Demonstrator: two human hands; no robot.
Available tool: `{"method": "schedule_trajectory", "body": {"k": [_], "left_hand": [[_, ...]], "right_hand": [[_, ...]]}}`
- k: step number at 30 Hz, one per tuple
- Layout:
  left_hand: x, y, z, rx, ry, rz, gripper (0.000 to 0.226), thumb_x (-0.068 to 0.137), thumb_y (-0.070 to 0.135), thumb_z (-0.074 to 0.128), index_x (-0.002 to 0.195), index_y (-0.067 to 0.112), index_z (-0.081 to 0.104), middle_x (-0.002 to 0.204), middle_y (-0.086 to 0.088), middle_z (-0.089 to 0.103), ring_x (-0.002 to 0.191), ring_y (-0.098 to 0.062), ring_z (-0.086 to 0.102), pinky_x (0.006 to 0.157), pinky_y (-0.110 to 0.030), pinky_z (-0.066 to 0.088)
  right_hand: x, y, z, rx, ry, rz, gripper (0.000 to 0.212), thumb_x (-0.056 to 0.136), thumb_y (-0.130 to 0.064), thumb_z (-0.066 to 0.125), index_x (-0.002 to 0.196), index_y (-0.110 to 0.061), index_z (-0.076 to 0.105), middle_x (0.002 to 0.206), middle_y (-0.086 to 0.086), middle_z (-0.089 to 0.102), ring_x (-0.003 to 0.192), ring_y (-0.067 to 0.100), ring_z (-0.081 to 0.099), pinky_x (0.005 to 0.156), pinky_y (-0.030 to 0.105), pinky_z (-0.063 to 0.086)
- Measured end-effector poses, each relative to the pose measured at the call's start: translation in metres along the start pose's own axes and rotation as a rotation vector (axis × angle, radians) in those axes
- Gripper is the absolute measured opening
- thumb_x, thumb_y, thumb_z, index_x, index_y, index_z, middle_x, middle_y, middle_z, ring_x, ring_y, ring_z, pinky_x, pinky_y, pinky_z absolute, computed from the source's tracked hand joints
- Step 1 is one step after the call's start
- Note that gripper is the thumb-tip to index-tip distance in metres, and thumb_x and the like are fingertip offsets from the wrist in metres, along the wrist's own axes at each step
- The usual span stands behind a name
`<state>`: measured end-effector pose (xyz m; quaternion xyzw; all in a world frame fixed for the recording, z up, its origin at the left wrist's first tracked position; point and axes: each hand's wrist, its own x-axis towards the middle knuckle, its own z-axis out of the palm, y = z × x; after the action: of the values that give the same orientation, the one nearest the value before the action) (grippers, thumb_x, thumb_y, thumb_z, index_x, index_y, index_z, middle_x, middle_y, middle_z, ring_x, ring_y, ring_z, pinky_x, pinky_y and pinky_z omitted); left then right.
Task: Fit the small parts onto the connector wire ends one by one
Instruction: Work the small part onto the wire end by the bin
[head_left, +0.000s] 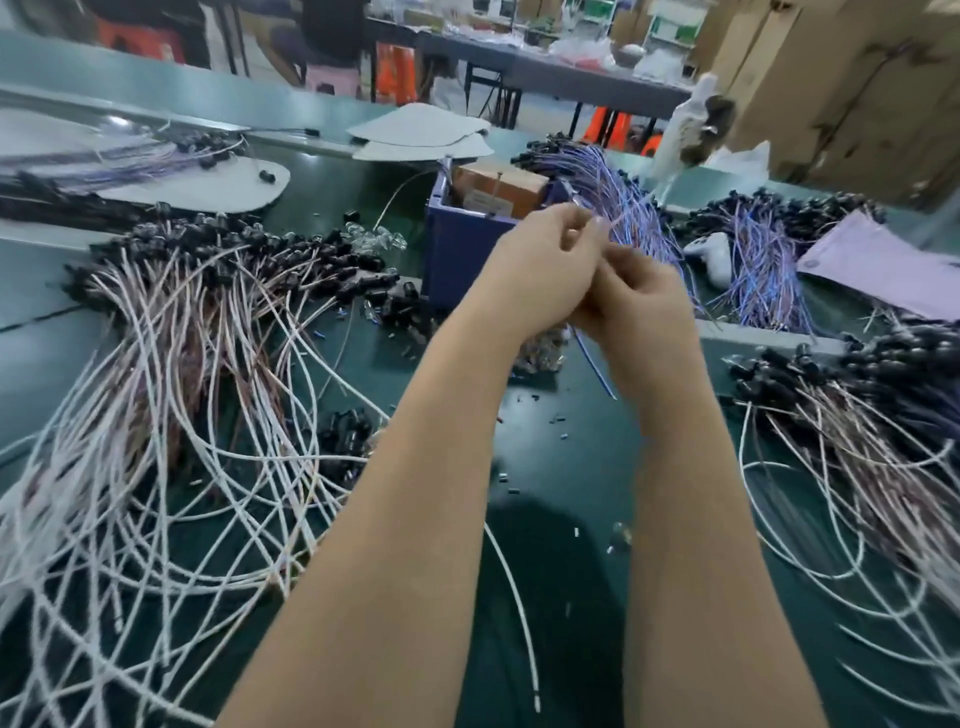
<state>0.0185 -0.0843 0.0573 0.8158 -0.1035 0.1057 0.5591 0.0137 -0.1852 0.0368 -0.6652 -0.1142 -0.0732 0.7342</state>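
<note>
In the head view, both hands are held up close together over a green table (550, 467). A blue wire (597, 364) is kept between them. The left hand (540, 265) is seen with its fingers curled and the fingertips pinched on the thin upper end of the wire. The right hand (647, 312) is placed just beside it, touching it. Its fingers are curled inward round the wire, which comes out under this hand and hangs free above the table. Whether a small part is held between the fingers cannot be told, because this place is blurred. A heap of clear parts (545, 348) is found on the table right below the hands. A blue box (457, 254) stands behind the hands. White wires (182, 389) are spread at the left, and purple wires (634, 208) are laid beside the box, at its right.
</note>
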Motion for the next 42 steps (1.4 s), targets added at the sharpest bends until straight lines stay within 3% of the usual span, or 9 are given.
{"method": "schedule_trajectory", "body": {"k": [3,7,16,19,23,26,29,33,42], "left_hand": [[-0.002,-0.013,0.001,0.161,-0.117,-0.102,0.034,0.101,0.032,0.042,0.099,0.008,0.065,0.088,-0.003,0.071,0.091,-0.024,0.067,0.085,-0.035,0.053],[-0.006,-0.031,-0.003,0.185,-0.092,-0.127,0.034,0.1,0.027,0.045,0.076,0.015,0.067,0.059,0.004,0.054,0.05,-0.011,0.048,0.047,-0.017,0.042],[0.007,-0.057,0.003,-0.174,0.369,-0.19,0.027,0.1,0.021,0.045,0.076,0.019,0.058,0.064,0.006,0.051,0.054,-0.006,0.043,0.05,-0.018,0.034],[0.007,-0.059,0.003,-0.359,0.312,-0.215,0.018,0.097,0.015,0.051,0.082,0.021,0.059,0.073,0.008,0.058,0.062,0.001,0.051,0.057,-0.012,0.04],[0.001,-0.056,0.014,-0.238,0.046,-0.135,0.019,0.093,0.016,0.058,0.079,0.026,0.065,0.074,0.006,0.065,0.066,-0.003,0.057,0.053,-0.012,0.043],[-0.001,-0.056,0.019,-0.273,-0.053,-0.109,0.015,0.094,0.016,0.056,0.089,0.023,0.068,0.082,0.001,0.069,0.058,-0.006,0.056,0.049,-0.017,0.044],[0.002,-0.062,0.016,-0.207,-0.011,-0.17,0.017,0.098,0.018,0.05,0.106,0.016,0.064,0.09,0.001,0.069,0.069,-0.007,0.061,0.063,-0.019,0.051],[0.0,-0.071,0.009,-0.01,-0.037,-0.248,0.027,0.099,0.025,0.048,0.08,0.016,0.066,0.061,0.008,0.06,0.056,-0.006,0.053,0.054,-0.009,0.043],[-0.001,-0.066,0.014,-0.271,0.066,-0.284,0.022,0.098,0.011,0.05,0.082,0.005,0.063,0.067,-0.005,0.065,0.047,-0.001,0.059,0.051,-0.011,0.048]], "right_hand": [[0.008,-0.007,-0.028,0.373,0.316,0.004,0.02,0.098,-0.009,0.048,0.082,-0.006,0.061,0.054,-0.004,0.061,0.047,0.003,0.055,0.05,0.015,0.049],[0.016,-0.001,-0.046,0.408,0.51,0.034,0.018,0.098,-0.011,0.049,0.083,-0.009,0.058,0.048,-0.007,0.058,0.041,0.001,0.05,0.044,0.013,0.045],[0.013,0.027,-0.037,-0.02,-0.171,0.382,0.013,0.097,-0.011,0.051,0.099,-0.008,0.063,0.054,-0.002,0.056,0.042,0.002,0.046,0.041,0.011,0.04],[0.012,0.032,-0.032,-0.127,-0.283,0.391,0.013,0.096,-0.009,0.051,0.102,-0.009,0.063,0.058,0.0,0.058,0.045,0.004,0.05,0.045,0.013,0.045],[0.011,0.037,-0.014,-0.222,-0.367,0.323,0.014,0.095,-0.004,0.051,0.088,-0.009,0.061,0.057,-0.001,0.06,0.046,0.005,0.055,0.048,0.015,0.047],[0.014,0.039,-0.012,-0.2,-0.255,0.251,0.018,0.095,0.002,0.046,0.085,-0.005,0.06,0.052,-0.004,0.06,0.046,0.005,0.055,0.048,0.016,0.047],[0.021,0.038,-0.022,0.03,0.024,0.211,0.017,0.096,-0.006,0.051,0.084,-0.001,0.06,0.06,0.003,0.06,0.046,0.005,0.054,0.049,0.014,0.048],[0.025,0.037,-0.039,0.311,0.321,0.168,0.017,0.095,-0.009,0.054,0.081,-0.003,0.061,0.063,0.002,0.058,0.048,0.003,0.056,0.052,0.014,0.051],[0.025,0.045,-0.037,0.243,0.238,0.321,0.009,0.094,-0.006,0.056,0.086,-0.002,0.058,0.069,0.006,0.057,0.046,0.003,0.058,0.049,0.013,0.05]]}}
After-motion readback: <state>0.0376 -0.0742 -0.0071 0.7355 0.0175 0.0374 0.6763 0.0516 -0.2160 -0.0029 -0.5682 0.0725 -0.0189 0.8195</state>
